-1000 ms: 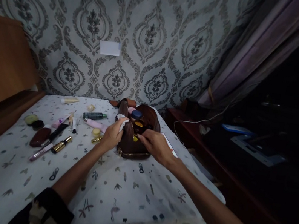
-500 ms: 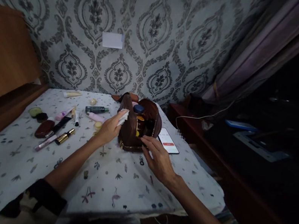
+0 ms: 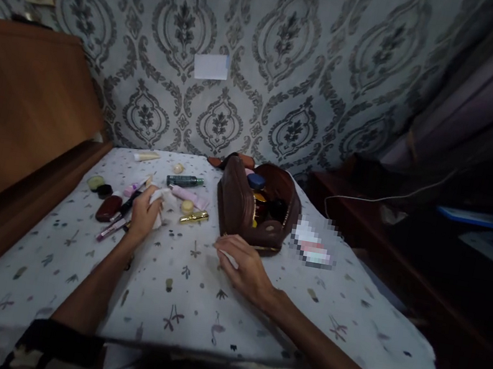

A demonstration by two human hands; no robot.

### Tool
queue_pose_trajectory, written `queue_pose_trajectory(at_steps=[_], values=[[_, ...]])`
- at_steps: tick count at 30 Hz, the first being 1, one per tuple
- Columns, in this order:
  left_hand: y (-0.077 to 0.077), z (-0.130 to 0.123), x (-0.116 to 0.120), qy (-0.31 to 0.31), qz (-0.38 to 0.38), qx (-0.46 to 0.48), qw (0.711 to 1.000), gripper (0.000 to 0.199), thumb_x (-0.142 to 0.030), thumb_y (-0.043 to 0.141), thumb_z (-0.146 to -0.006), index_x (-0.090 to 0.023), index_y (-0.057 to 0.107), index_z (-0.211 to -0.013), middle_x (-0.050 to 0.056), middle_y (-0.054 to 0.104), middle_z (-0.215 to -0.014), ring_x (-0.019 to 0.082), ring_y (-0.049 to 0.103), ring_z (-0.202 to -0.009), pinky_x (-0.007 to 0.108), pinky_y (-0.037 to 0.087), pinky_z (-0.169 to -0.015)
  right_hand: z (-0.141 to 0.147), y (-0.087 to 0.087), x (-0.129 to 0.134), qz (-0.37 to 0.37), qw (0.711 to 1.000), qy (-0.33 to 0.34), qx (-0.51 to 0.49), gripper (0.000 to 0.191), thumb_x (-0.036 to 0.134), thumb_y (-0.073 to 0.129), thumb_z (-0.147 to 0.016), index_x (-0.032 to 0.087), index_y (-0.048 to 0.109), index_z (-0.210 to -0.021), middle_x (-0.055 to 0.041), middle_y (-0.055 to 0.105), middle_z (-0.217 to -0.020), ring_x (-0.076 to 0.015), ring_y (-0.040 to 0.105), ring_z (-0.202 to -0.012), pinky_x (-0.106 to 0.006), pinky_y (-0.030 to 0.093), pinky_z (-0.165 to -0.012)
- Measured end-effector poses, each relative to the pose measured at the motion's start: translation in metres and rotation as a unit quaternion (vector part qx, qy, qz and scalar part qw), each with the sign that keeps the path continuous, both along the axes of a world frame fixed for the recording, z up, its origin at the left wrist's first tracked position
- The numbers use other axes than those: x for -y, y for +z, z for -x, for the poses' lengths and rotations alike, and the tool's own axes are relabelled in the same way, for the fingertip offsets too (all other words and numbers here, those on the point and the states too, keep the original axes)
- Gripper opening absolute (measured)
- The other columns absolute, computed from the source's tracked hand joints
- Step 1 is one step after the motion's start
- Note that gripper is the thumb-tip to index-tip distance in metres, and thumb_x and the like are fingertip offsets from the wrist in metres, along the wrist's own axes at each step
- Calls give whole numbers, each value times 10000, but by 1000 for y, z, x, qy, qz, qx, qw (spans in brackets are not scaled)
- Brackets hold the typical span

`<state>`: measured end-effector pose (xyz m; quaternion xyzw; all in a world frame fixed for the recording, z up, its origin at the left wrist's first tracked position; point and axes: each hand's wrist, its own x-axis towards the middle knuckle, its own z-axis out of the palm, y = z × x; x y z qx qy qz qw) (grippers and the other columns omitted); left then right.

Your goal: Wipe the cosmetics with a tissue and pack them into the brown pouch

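While L hand grips tissue, R hand hovers half-curled nr bag.

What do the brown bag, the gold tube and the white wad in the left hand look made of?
Brown bag: leather or imitation leather, with a soft sheen.
Gold tube: glossy metal or metal-coated plastic, given its bright highlights.
White wad: tissue or thin cloth, matte and crumpled; I can't tell which.

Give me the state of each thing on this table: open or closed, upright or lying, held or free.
Brown zip bag: open, partly filled
White tissue: crumpled, held in the left hand
Right hand: nothing visible in it
Green bottle: lying
Pink tube: lying
Gold tube: lying
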<state>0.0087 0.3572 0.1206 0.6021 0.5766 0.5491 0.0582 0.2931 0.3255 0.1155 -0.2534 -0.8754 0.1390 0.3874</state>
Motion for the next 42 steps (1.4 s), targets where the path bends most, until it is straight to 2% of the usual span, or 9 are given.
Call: queue_pose_trajectory(at_steps=[3, 6, 8, 10, 13, 17, 21, 29, 42], values=[[1, 19, -1, 67, -15, 83, 994, 91, -181, 437, -747, -208, 477, -670, -44, 482, -572, 136, 462, -567, 233, 372, -560, 26, -7, -12, 101, 995, 3, 1, 202, 142, 513, -882, 193, 689, -966, -76, 722, -934, -201, 671, -884, -334, 556, -768], [1, 30, -3, 93, -21, 143, 985, 95, -179, 416, -740, -211, 450, -657, -52, 442, -560, 120, 418, -520, 217, 339, -504, 52, -14, -26, 205, 979, -18, -3, 204, 155, 535, -855, 190, 696, -974, -60, 725, -975, -167, 673, -774, -288, 544, -689], [-1, 31, -4, 97, -16, 146, 984, 88, -177, 416, -744, -212, 442, -668, -52, 436, -571, 118, 417, -524, 212, 340, -503, 67, -20, -35, 228, 973, -28, -25, 225, 172, 537, -850, 201, 690, -1013, -62, 709, -1055, -169, 668, -807, -298, 543, -709], [-5, 27, -4, 84, -4, 108, 991, 80, -173, 424, -760, -210, 460, -699, -43, 461, -601, 129, 458, -571, 221, 374, -546, 77, -27, -41, 201, 978, -28, -44, 260, 163, 538, -838, 209, 681, -1051, -75, 681, -1115, -200, 648, -946, -354, 534, -814], [-10, 14, -1, 35, 20, -19, 999, 108, -149, 428, -790, -200, 524, -794, -5, 547, -711, 165, 539, -702, 265, 435, -668, 84, -40, -45, 152, 987, -24, -46, 278, 125, 540, -812, 196, 677, -1044, -95, 665, -1113, -239, 589, -1091, -434, 472, -954], [-15, -10, 6, -36, 73, -209, 974, 196, -125, 442, -829, -193, 570, -962, 56, 613, -946, 206, 585, -895, 314, 461, -807, 81, -52, -47, 166, 985, -19, -34, 208, 124, 533, -815, 185, 686, -942, -95, 681, -1044, -238, 604, -1039, -419, 474, -933], [-19, -27, 10, -45, 127, -295, 946, 239, -185, 474, -878, -202, 560, -1101, 73, 598, -1037, 222, 591, -975, 312, 479, -813, 77, -54, -49, 185, 981, -16, -51, 176, 180, 523, -849, 198, 686, -914, -77, 691, -993, -224, 624, -983, -390, 484, -900], [-29, -28, 9, -58, 164, -326, 929, 227, -232, 487, -901, -221, 562, -1115, 64, 579, -1009, 216, 593, -936, 296, 491, -773, 77, -52, -47, 182, 983, -8, -36, 185, 185, 516, -854, 208, 685, -926, -80, 689, -1014, -237, 612, -1020, -403, 481, -913], [-25, -30, 11, -61, 177, -330, 925, 315, -222, 498, -892, -235, 540, -1204, 62, 589, -1054, 216, 582, -995, 309, 495, -824, 76, -55, -48, 161, 987, 8, -27, 180, 179, 508, -854, 209, 671, -923, -83, 684, -1012, -247, 609, -1010, -412, 485, -902]])
